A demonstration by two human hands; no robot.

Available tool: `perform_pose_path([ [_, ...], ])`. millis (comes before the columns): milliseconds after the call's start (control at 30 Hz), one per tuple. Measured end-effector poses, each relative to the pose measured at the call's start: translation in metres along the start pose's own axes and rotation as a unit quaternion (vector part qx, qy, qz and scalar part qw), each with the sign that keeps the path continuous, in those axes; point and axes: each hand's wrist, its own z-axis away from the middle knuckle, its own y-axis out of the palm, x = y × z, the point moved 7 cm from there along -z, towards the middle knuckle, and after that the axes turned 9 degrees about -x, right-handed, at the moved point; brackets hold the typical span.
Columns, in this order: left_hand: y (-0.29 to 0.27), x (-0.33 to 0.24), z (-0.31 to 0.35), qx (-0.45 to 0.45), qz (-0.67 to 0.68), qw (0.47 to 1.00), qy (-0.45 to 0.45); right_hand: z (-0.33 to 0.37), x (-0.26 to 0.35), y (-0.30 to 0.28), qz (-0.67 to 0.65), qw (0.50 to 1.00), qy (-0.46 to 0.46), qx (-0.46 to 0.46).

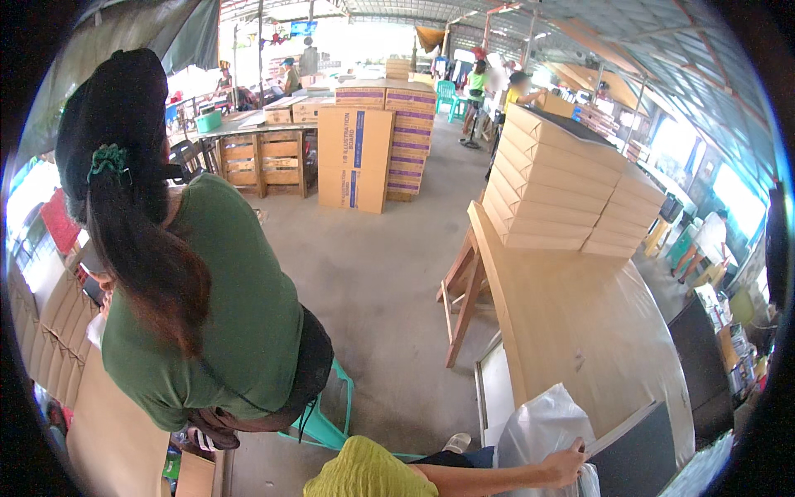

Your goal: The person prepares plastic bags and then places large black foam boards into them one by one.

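My left arm, in a yellow-green sleeve, reaches to the right along the lower edge. My left hand (566,464) is closed, its fingers pinching the edge of a clear plastic bag (542,421). The bag bulges up beside the wrist, over the table's near edge. Just right of the hand lies a flat dark board (636,457) with a pale edge. My right hand is out of view.
The brown-covered table (588,331) carries tall stacks of wrapped packs (551,178). To the left, a person in a green shirt (219,290) is by a green plastic stool (323,427). Cartons (356,157) stand on the floor ahead. Other people are farther back.
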Motion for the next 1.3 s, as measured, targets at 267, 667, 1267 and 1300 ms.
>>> perform_pose_path([
  [267,-0.067,-0.067,0.044,-0.051,-0.018,0.998,0.038,-0.007,0.013,-0.052,-0.063,0.993,0.091,0.050],
  [667,-0.105,-0.085,0.046,0.074,0.113,0.987,0.083,-0.010,0.006,-0.101,-0.254,0.908,0.332,0.030],
  [1267,-0.141,-0.197,0.082,0.200,0.294,0.835,0.420,-0.041,-0.013,-0.066,-0.665,0.649,0.369,-0.009],
  [1300,-0.157,-0.224,0.082,0.211,0.299,0.829,0.423,-0.049,-0.023,-0.070,-0.686,0.627,0.367,-0.030],
])
